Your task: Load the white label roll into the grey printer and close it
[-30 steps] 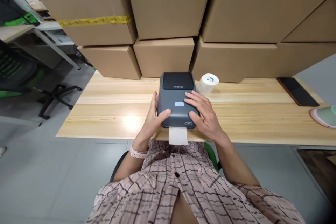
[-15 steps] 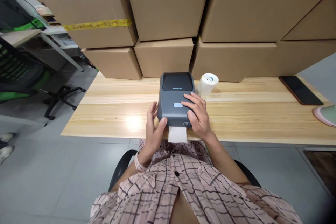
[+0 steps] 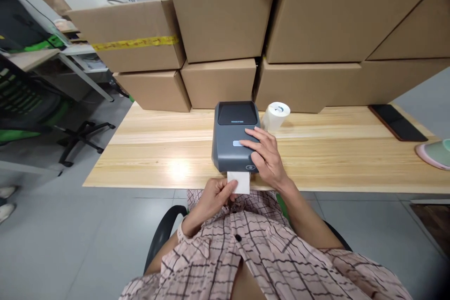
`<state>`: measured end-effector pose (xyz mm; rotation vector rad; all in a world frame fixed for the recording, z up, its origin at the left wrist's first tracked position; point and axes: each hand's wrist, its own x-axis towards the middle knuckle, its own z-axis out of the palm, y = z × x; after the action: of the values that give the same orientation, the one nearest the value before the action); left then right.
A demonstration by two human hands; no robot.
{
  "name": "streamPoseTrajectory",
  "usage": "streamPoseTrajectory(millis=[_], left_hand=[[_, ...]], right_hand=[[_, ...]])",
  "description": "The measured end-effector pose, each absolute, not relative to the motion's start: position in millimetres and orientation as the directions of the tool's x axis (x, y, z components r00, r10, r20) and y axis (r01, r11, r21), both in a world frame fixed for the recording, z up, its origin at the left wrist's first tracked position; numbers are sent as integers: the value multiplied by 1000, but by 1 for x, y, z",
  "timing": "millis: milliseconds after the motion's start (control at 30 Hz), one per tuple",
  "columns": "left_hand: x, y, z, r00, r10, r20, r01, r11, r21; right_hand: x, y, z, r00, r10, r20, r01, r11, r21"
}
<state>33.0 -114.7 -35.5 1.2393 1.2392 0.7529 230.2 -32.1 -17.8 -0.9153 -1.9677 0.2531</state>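
Observation:
A dark grey label printer (image 3: pixel 228 154) stands near the front edge of the wooden table. From its front slot a white paper label (image 3: pixel 242 183) sticks out over the edge. My left hand (image 3: pixel 215 194) pinches the left side of this label between thumb and fingers. On the right part of the printer's lid lies my right hand (image 3: pixel 266 153), its fingers spread, one fingertip at the pale button (image 3: pixel 237 143). A roll of white labels (image 3: pixel 276 117) stands upright just behind and to the right of the printer.
Stacked cardboard boxes (image 3: pixel 220 82) line the back of the wooden table (image 3: pixel 147 150). A phone (image 3: pixel 397 122) lies at the right, near a pink-rimmed object (image 3: pixel 436 153) at the edge. An office chair (image 3: pixel 77 138) is on the floor to the left.
My left hand has moved from the printer's left side down to the label and closed on it. My right hand stays on the lid. The view has tilted up slightly.

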Motion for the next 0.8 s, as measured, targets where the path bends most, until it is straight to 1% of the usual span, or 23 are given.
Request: streamPoseTrajectory(millis=[67,133,200,267,333,400,500,567,633,700,800], left_hand=[[29,-116,-41,235,928,-289,177,251,952],[25,-117,-44,229,935,-271,161,238,958],[20,-116,-43,177,962,-207,133,185,974],[12,-113,-38,60,992,-110,102,104,989],[4,-108,-30,-88,996,-4,91,12,996],[-6,-101,-20,-211,973,89,105,-68,992],[-20,-85,-6,-302,935,185,133,-151,980],[-27,-66,3,-302,930,211,138,-177,975],[-30,-41,8,-267,943,200,138,-168,976],[-28,-12,9,-209,966,152,162,-119,980],[-19,23,3,-101,991,85,263,-56,963]], right_hand=[[233,-33,-10,-367,698,615,571,691,-443],[234,-31,-1,-433,699,569,642,683,-350],[233,-29,6,-491,681,543,670,693,-264],[232,-26,8,-531,659,532,656,718,-234],[233,-25,8,-540,657,527,626,731,-271],[238,-28,5,-515,662,544,579,737,-349],[246,-32,6,-432,652,624,499,749,-437],[248,-29,13,-395,621,677,469,770,-433],[246,-19,25,-394,585,709,476,790,-387],[240,-1,40,-382,566,730,512,788,-343],[228,41,65,-302,536,788,559,769,-309]])
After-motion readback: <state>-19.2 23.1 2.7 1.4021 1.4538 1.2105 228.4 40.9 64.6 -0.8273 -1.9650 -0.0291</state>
